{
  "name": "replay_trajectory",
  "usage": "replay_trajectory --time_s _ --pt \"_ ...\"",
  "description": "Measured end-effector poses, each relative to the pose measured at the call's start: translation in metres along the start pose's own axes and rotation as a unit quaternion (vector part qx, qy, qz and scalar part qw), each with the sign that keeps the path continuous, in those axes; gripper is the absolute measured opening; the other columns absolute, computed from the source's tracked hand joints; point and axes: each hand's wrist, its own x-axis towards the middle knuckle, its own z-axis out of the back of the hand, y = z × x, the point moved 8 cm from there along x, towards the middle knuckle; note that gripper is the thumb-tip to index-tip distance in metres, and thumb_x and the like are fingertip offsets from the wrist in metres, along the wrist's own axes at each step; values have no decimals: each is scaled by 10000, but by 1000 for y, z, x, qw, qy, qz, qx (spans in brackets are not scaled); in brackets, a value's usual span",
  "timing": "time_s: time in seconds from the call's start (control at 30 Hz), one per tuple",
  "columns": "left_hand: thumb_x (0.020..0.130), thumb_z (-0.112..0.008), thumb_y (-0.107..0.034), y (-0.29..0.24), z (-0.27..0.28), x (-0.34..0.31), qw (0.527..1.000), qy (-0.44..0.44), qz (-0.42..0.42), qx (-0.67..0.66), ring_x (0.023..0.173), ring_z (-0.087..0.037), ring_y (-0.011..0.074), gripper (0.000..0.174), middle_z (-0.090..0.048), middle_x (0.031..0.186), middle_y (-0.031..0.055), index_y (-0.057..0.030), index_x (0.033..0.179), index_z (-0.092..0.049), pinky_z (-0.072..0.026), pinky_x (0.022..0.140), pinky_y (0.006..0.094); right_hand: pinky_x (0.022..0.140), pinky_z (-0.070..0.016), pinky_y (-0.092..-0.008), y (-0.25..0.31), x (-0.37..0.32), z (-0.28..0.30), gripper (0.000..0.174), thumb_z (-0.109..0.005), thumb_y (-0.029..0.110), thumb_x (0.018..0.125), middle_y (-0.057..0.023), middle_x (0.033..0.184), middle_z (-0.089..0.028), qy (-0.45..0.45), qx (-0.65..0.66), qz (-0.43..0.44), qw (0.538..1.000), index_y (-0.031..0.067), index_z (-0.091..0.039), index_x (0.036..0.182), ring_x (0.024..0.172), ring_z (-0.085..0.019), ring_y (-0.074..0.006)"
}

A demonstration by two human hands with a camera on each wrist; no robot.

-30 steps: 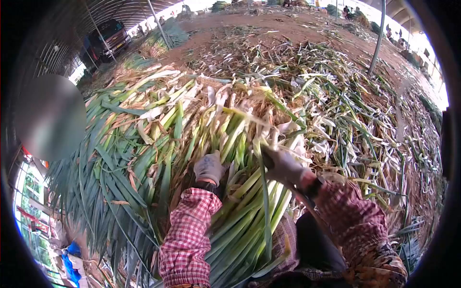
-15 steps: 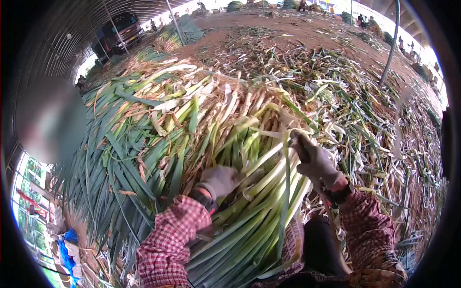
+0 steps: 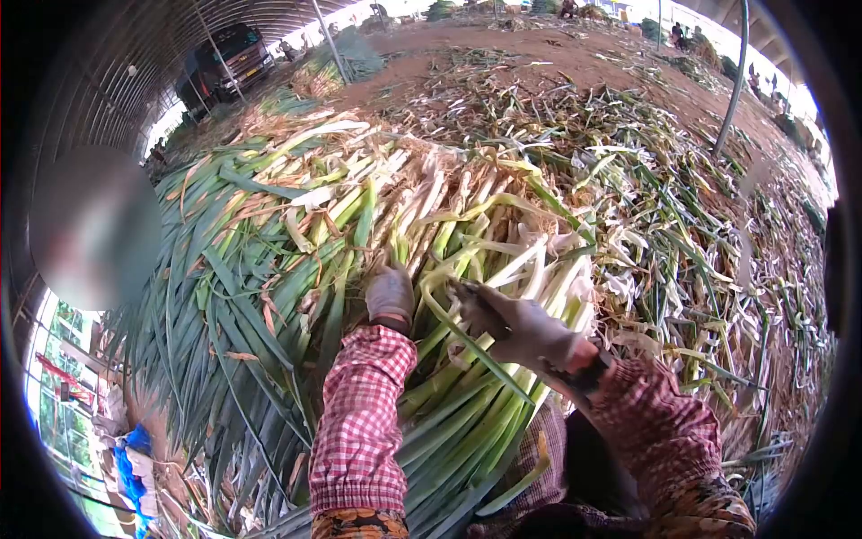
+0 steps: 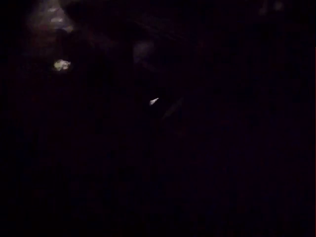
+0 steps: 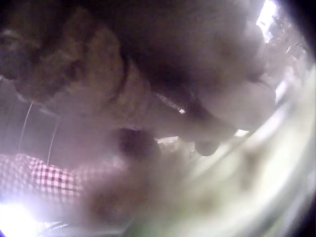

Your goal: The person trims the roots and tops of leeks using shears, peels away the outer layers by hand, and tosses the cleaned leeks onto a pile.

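Long leeks with pale stems and green leaves (image 3: 467,413) lie in a thick heap before the person. The gloved left hand (image 3: 391,294) reaches down among the stems at the middle of the heap, its fingertips hidden; a pale green stem (image 3: 400,244) stands just beyond it. To its right, the gloved right hand (image 3: 525,331) has curled fingers and pinches a bent green leaf (image 3: 480,352) that trails toward the person. In the right wrist view, the curled fingers (image 5: 242,106) are near blurred pale stems. The left wrist view is almost black.
Darker green leaves (image 3: 233,314) spread to the left. Loose trimmings (image 3: 664,207) cover the ground to the right. A slanting pole (image 3: 736,85) stands at the right, and a truck (image 3: 235,61) is at the far left. Blue material (image 3: 130,476) lies at lower left.
The left hand swung rightward, then moved forward into the stems. The right hand shifted left toward it, and the bent leaf moved along with it.
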Motion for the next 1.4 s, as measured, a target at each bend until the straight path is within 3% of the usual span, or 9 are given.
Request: replay_trajectory --time_s 0.2,0.33,0.47,0.53,0.63,0.7,0.93,1.17,1.4 --pt "947 -481 -31 -105 33 -69 933 228 -135 -244 973 -681 299 426 -615 1194 268 -35 1373 -457 -558 841 375 1048 -383 -275 -22 -91 44 900 -563 -121 700 -116 1481 -464 -51 320 95 941 -8 -232 1530 1302 -469 -148" --pt "1022 -418 -253 -145 95 25 897 18 -131 -423 894 -690 325 442 -669 985 216 -10 1388 -368 -575 735 401 1155 -276 -318 -46 -116 74 924 -556 -135 651 -163 1537 -364 -155 348 38 924 -92 -203 1504 1414 -340 -209" --pt "961 -574 -282 -161 170 92 552 16 -199 -810 949 -677 328 491 -685 1014 183 -16 1352 -440 -567 846 410 1141 -277 -298 -79 -102 102 941 -570 -73 629 -160 1474 -427 -285 357 66 887 -90 -219 1503 1385 -368 -214" --pt "930 -619 -264 -149 180 96 611 -23 -233 -756 977 -671 288 486 -694 1029 156 -25 1336 -500 -546 879 381 1094 -351 -314 -87 -96 98 897 -578 -41 661 -158 1397 -498 -279 285 41 916 -48 -266 1503 1297 -472 -229" --pt "926 -573 -329 -57 151 106 977 11 -59 -206 948 -668 279 366 -685 1042 207 -33 1125 -650 -508 893 412 853 -506 -316 -65 -92 80 904 -629 37 670 -143 1075 -648 -185 90 66 976 0 -286 1505 954 -649 -221" --pt "979 -501 -410 4 137 75 993 -22 82 -84 980 -668 299 425 -679 1056 204 -27 1083 -653 -518 877 416 582 -413 -275 -61 -85 67 895 -659 50 683 -34 853 -567 -87 95 31 991 -74 -281 1484 656 -517 -118" --pt "842 -703 -438 86 67 58 991 56 115 23 1176 -611 303 600 -599 1296 199 -46 1285 -601 -504 965 386 628 -582 -294 -67 -36 83 868 -651 20 738 -118 865 -683 -184 -31 -64 980 78 -263 1513 701 -682 -211" --pt "783 -670 -640 65 89 52 977 126 119 125 1243 -564 274 755 -556 1369 173 -61 1265 -627 -440 1039 403 730 -543 -363 -7 -77 16 924 -663 74 699 -150 889 -649 29 23 57 998 15 -234 1516 748 -662 -261" --pt "765 -805 -343 68 66 45 983 119 136 -16 1289 -515 323 897 -504 1406 190 -35 1462 -332 -404 1096 413 651 -557 -348 -5 -70 -1 871 -625 45 799 -104 790 -624 30 72 28 997 74 -174 1543 659 -635 -230"
